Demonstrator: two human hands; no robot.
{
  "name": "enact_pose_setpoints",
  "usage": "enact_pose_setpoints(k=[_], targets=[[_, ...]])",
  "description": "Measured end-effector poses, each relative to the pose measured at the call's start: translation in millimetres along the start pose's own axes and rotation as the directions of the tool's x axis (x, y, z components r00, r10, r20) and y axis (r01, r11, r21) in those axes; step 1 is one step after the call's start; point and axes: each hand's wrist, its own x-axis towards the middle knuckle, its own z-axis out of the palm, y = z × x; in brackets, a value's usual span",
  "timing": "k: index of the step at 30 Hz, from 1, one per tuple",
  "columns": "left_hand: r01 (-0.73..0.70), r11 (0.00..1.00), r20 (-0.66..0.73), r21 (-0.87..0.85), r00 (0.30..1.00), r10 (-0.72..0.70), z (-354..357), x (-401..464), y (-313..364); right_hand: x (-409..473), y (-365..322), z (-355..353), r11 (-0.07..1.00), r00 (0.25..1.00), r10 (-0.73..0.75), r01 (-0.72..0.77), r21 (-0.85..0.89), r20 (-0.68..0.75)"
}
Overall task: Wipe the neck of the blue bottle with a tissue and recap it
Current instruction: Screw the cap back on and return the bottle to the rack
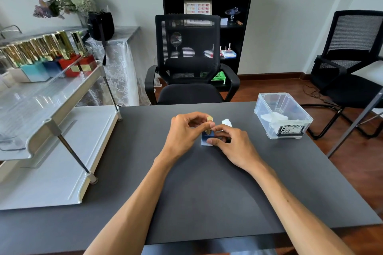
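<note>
Reaching forward over the dark table [207, 192], 2 bare forearms converge on the blue bottle [207, 139], which stands upright between the hands. Right hand [232, 147] grips the bottle's square base with curled fingers. Left hand [186, 130] pinches the gold cap [209, 125] seated on the neck. Just beyond the right hand lies a crumpled tissue [227, 122]; farther right, a clear plastic bin [283, 116].

Upright blue bottle [207, 138], gold cap [209, 124] on, crumpled tissue [227, 122] just beside.
</note>
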Motion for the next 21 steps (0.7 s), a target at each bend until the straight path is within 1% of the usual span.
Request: enact_pose_setpoints(k=[4, 7, 16, 21], targets=[[-0.039, 0.998, 0.069, 0.04, 0.997, 0.036, -3, 3, -2, -1, 0, -2, 1.0, 1.0, -0.001, 0.001, -0.003, 0.021], [-0.062, 0.997, 0.09, 0.049, 0.994, 0.058, -3, 4, -3, -1, -1, -2, 1.0, 0.999, -0.015, 0.015, -0.001, 0.03], [-0.11, 0.986, 0.023, 0.124, 0.994, 0.108, 0, -2, -11, -2, -1, 0, 1.0, 1.0, 0.02, -0.019, -0.011, 0.017], [-0.112, 0.981, 0.035, 0.158, 0.994, 0.108, -4, -6, -12, -5, -2, 0, 0.997, 1.0, -0.003, 0.003, -0.072, 0.003]])
